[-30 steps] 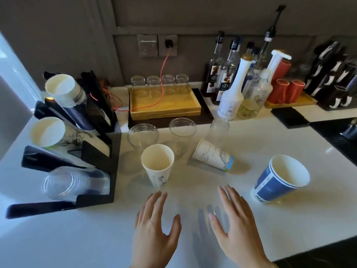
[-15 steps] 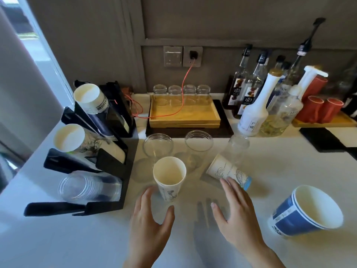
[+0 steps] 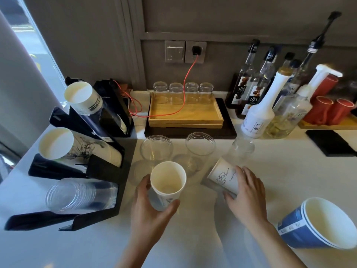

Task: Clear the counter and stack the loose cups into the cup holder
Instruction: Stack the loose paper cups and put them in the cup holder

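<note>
My view takes in a white counter carrying a black cup holder at left, two upright clear cups, an upright white paper cup, a tipped paper cup, blue cups, a wooden tray and syrup bottles.

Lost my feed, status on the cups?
Left hand grip on upright paper cup. Right hand on tipped paper cup. Clear cups and blue cup loose.

Looks like a café drinks counter — syrup bottles at the back, a tiered cup holder left, glasses on a tray.
</note>
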